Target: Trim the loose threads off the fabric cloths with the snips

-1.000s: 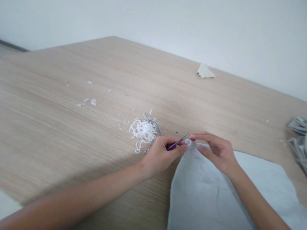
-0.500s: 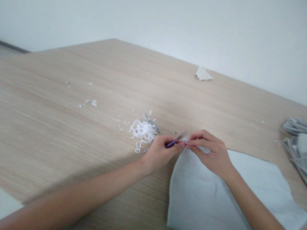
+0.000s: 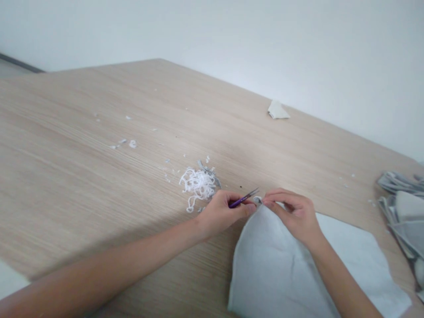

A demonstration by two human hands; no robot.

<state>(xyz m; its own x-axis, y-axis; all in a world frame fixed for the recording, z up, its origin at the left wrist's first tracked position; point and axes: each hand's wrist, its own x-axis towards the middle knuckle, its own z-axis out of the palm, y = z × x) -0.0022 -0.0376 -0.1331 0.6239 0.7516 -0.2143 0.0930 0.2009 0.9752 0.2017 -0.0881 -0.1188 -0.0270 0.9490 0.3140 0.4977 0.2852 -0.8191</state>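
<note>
My left hand (image 3: 223,210) is closed around a pair of purple tweezers (image 3: 240,201), whose two thin metal tips point up and to the right. Its thumb lies at the edge of a pale grey cloth (image 3: 274,265). At the top of that cloth my right hand (image 3: 291,212) pinches the seamed edge between thumb and fingers. A small curled bit of edging (image 3: 257,199) pokes up between the two hands. From there the cloth hangs down towards me and spreads to the right under my right forearm.
A tangle of white thread (image 3: 198,183) with grey scraps lies just beyond my left hand. Loose lint (image 3: 132,144) is scattered farther left. A folded cream scrap (image 3: 277,110) rests by the wall, and folded grey cloths (image 3: 406,207) are heaped at the right edge.
My right fingers have drawn slightly right, apart from my left thumb, still pinching the cloth edge. The curled edging shows more clearly between my hands. The view has shifted a little.
</note>
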